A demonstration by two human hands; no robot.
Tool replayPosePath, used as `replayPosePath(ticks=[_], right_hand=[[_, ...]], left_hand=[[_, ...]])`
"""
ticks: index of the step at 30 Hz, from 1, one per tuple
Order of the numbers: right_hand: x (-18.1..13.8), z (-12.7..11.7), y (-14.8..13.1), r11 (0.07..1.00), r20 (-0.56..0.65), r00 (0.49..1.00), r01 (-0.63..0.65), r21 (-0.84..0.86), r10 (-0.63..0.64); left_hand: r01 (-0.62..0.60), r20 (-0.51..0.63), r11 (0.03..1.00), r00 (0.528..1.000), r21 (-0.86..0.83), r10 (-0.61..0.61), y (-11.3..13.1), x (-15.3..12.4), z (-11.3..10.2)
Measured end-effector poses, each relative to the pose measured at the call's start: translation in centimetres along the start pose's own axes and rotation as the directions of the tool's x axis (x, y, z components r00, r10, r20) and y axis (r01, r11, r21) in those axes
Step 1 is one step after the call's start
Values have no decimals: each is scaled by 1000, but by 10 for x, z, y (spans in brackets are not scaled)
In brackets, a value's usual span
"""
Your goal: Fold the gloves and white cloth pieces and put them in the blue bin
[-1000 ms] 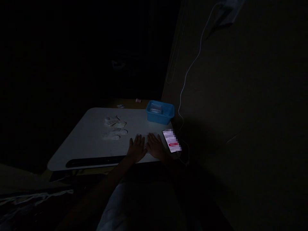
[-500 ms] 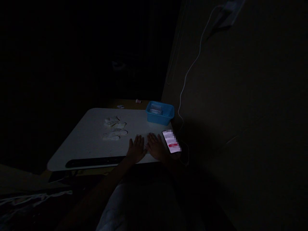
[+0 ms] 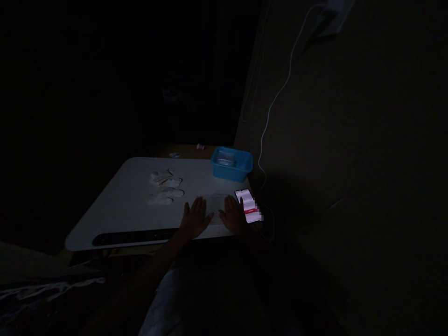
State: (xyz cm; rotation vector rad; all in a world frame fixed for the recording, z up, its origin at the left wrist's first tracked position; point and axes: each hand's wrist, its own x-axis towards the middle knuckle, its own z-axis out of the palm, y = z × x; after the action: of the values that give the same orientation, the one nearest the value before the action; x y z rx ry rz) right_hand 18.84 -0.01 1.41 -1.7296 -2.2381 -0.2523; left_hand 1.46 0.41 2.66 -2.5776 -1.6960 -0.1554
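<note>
Dim tabletop (image 3: 119,200), 2 hands (image 3: 193,221) (image 3: 234,218) flat, touching plastic (image 3: 215,204)

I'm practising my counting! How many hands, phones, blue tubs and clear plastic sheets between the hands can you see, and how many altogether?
Hands: 2 (left hand, right hand)
Phone: 1
Blue tub: 1
Clear sheet: 1 that I can make out; it's dark
Total: 5

A thin, see-through sheet (image 3: 216,204), roughly rectangular (faint in dim light), lies flat on the white tabletop's (image 3: 121,203) near right.
</note>
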Motion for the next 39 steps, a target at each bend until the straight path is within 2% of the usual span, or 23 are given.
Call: replayPosePath(ticks=[4, 9, 11, 13, 15, 17, 22, 26, 30, 34, 39], right_hand=[[0, 0, -1, 1000, -9, 1000, -4, 6, 5], [0, 3, -1, 1000, -40, 999, -3, -1, 3], [0, 4, 0, 1000, -39, 999, 1, -1, -1], [0, 4, 0, 1000, -37, 999, 1, 1, -1], [0, 4, 0, 1000, -35, 999, 0, 3, 0], [0, 3, 0, 1000, -33, 999, 1, 2, -1], [-1, 4, 0, 1000, -42, 999, -2, -9, 1], [2, 1, 2, 1000, -18, 1000, 13, -14, -13], [12, -14, -4, 999, 9, 1000, -4, -33, 4], [19, -18, -23, 992, 25, 991, 128, -7, -128], [16, -3, -34, 972, 55, 971, 232, 40, -234]], left_hand=[[26, -12, 1000, 1000, 16, -26, -16, -3, -3], [92, -125, 995, 988, 49, -85, -23, 2, -7], [-18, -146, 1000, 989, 21, 21, -17, 6, -5], [-195, -123, 980, 974, -22, 191, -8, 11, 1], [-275, -100, 960, 958, -55, 269, -2, 13, 6], [-245, -88, 968, 967, -56, 240, -1, 13, 10], [-69, -19, 998, 997, -11, 68, -15, 10, 5], [-34, 27, 999, 999, -6, 34, -20, 10, 1], [-21, 39, 1000, 999, -4, 21, -17, 10, -1], [-28, 33, 1000, 999, -5, 29, -16, 9, -2], [-34, 40, 999, 999, 3, 34, -17, 9, -3]])
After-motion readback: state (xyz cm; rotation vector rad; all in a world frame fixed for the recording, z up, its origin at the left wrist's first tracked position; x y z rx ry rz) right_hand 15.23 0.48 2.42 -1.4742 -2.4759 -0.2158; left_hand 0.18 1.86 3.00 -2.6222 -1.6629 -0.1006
